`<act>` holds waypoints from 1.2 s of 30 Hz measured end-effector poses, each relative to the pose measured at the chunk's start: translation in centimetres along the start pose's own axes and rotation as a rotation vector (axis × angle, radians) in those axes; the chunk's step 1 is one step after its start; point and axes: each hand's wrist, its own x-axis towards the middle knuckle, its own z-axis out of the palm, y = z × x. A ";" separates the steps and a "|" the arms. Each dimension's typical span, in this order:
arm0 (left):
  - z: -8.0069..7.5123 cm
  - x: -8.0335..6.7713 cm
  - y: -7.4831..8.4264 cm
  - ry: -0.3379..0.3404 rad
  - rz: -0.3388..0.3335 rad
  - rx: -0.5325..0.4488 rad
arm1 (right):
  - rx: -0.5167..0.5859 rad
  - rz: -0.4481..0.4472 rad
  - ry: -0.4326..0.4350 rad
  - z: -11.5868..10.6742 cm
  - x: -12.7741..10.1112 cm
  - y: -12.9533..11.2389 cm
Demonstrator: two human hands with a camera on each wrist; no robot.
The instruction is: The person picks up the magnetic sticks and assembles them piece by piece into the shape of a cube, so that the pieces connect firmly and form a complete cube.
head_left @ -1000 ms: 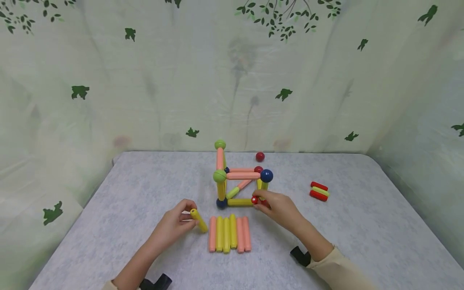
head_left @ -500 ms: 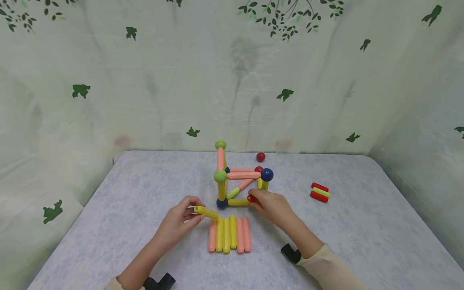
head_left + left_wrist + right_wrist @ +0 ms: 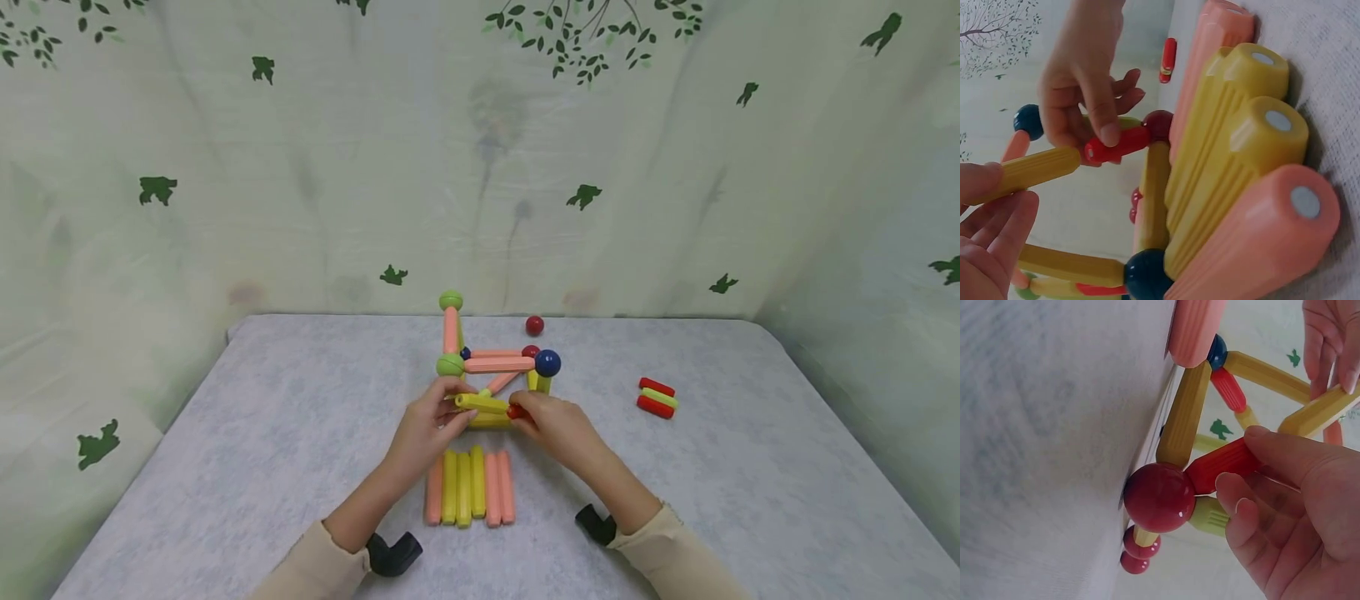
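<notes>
At left, your left hand (image 3: 431, 421) pinches a yellow, ridged, plastic-looking rod (image 3: 480, 404) by its left part, thumb against fingers. In the head view that rod's long axis runs nearly left to right, its right end dipping a little, in front of the standing frame of coloured rods and balls (image 3: 498, 364). Below it on the grey mottled tabletop (image 3: 300, 375) lies a row of pink and yellow ridged rods (image 3: 465, 490), side by side, ends towards you.

Farther right, your right hand (image 3: 558, 425) pinches a short red ridged rod (image 3: 1119, 145) between thumb and fingers; one end of it meets a glossy dark red ball (image 3: 1160, 497) at the frame's lower corner, and its free end slants up towards your left hand.

What counts is end to end: the yellow rod's right end sits just beside the red rod's free end, nearer your right fingertips than your left, but you cannot tell whether they touch. The two axes look close to lined up in the left wrist view.
</notes>
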 end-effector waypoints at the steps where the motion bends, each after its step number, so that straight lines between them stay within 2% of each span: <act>1: 0.1 0.1 0.4 -0.005 -0.002 -0.004 | 0.006 0.004 -0.001 0.0 0.0 0.0; 5: 0.4 0.2 1.5 -0.004 -0.004 -0.013 | 0.024 0.014 -0.007 0.0 0.0 0.1; 8: 0.6 0.2 0.4 0.001 -0.016 -0.004 | 0.048 -0.001 0.010 -0.1 0.0 0.1; 11: 0.6 0.3 -1.0 -0.007 0.013 0.066 | 0.079 -0.026 0.036 -0.1 0.0 0.1; 12: 0.6 0.3 -1.3 -0.008 0.035 0.115 | 0.090 -0.032 0.044 -0.1 0.0 0.1; 14: 0.2 0.4 -1.4 0.015 0.128 0.267 | 0.110 -0.041 0.053 0.0 0.1 0.2; 17: -0.5 0.5 -1.3 0.113 0.294 0.535 | 0.136 -0.045 0.060 0.1 0.1 0.3; 19: -1.0 0.7 -1.3 0.184 0.351 0.679 | 0.150 -0.045 0.066 0.2 0.2 0.3; 21: -1.5 1.0 -1.3 0.202 0.332 0.739 | 0.157 -0.045 0.079 0.3 0.2 0.3; 25: -2.0 1.8 -1.3 0.127 0.201 0.759 | 0.143 -0.018 0.105 0.4 0.4 0.0; 27: -2.1 2.1 -1.3 0.103 0.163 0.758 | 0.132 -0.001 0.111 0.4 0.5 -0.3; 36: -1.8 2.6 -1.4 0.140 0.162 0.689 | 0.106 0.009 0.135 0.5 0.7 -0.7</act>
